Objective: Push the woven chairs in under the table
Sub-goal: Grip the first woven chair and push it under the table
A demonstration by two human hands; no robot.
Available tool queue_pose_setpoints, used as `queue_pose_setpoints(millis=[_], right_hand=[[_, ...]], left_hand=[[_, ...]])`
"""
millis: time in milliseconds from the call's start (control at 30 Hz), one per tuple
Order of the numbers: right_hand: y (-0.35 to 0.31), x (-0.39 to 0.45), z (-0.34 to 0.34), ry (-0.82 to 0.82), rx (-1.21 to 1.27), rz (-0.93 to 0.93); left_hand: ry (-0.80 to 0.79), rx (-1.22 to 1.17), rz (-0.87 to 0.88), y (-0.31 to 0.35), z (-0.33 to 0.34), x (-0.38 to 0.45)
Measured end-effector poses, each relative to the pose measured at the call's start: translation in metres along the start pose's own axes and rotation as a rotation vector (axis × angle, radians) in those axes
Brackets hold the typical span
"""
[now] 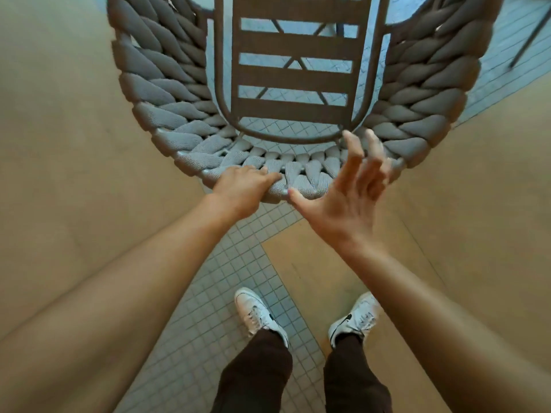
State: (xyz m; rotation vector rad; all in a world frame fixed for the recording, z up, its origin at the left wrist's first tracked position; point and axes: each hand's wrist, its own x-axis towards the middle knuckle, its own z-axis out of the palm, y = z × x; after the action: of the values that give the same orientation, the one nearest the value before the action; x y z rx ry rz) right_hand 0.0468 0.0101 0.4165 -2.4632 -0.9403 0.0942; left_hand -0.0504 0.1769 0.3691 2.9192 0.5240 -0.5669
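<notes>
A woven chair (155, 90) fills the upper half of the head view, seen from above: thick grey braided rope curves round as back and arms, and a brown slatted seat (293, 76) lies inside it. My left hand (243, 189) grips the top rim of the chair back, fingers curled over the rope. My right hand (346, 192) hovers just to the right of it, palm up, fingers spread, close to the rim but not holding it. The table is not clearly in view.
The floor is tan slabs with a strip of small pale blue tiles (208, 308) under my feet. My white shoes (259, 314) and dark trousers show at the bottom. A dark metal leg (527, 40) slants at the upper right.
</notes>
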Motion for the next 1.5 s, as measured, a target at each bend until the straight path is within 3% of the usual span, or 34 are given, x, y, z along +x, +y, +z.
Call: queue_pose_setpoints(millis=[67,100,167,400,733,1500], right_hand=[[-0.001,0.038,-0.001,-0.398,-0.334,-0.293],[-0.003,0.055,0.001,-0.595,-0.462,-0.312],[-0.011,0.079,0.008,-0.733,-0.58,-0.267],[-0.023,0.141,0.024,-0.504,-0.571,-0.186],[-0.015,0.238,0.021,-0.49,-0.569,-0.229],[-0.027,0.365,0.038,-0.504,-0.588,-0.137]], left_hand=[[0.01,0.004,0.056,-0.022,-0.019,0.003],[0.011,0.002,0.078,-0.031,-0.027,0.005],[0.0,0.006,0.122,-0.05,-0.044,0.014],[0.06,0.049,0.182,-0.088,-0.093,0.063],[0.117,0.115,0.146,-0.106,-0.137,0.146],[0.203,0.134,0.356,-0.176,-0.188,0.268]])
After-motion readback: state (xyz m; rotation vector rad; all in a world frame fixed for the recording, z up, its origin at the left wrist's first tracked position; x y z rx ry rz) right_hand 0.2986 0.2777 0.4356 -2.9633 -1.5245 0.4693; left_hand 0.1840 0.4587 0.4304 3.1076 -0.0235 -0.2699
